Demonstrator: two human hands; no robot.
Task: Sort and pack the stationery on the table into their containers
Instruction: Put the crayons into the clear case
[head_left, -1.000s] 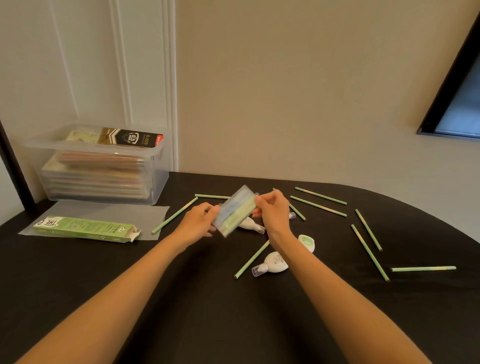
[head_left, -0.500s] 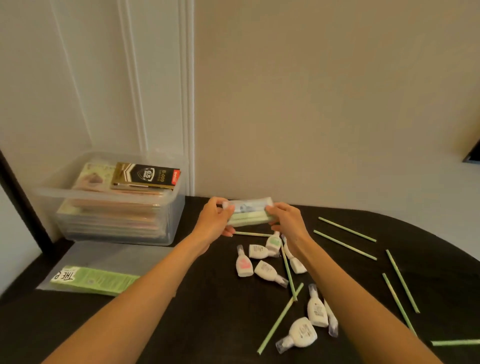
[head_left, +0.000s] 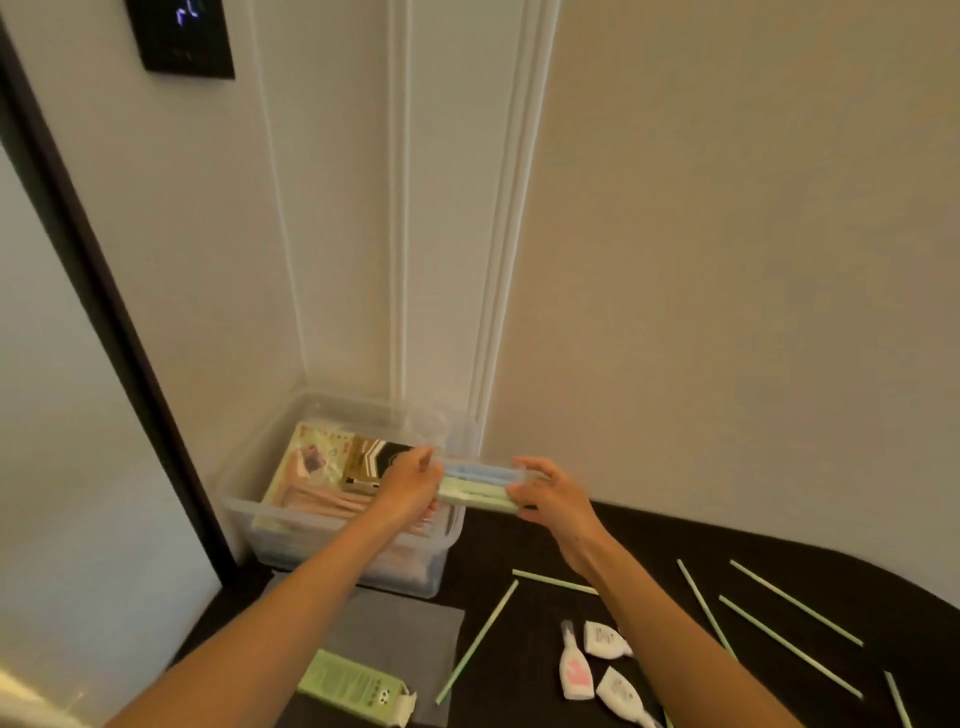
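The dark bench (head_left: 545, 551) carries a clear bin (head_left: 332, 551) at its far left corner. A grey sheet (head_left: 410, 639) lies just in front of the bin; thin green sticks (head_left: 478, 642) and small white bottles (head_left: 602, 638) lie scattered to its right.

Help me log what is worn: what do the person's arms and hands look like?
The left forearm and right forearm are bare, with no sleeve in view. The left hand and right hand are ungloved. No watch, bracelet or ring shows, though the picture is too soft to rule out a thin ring.
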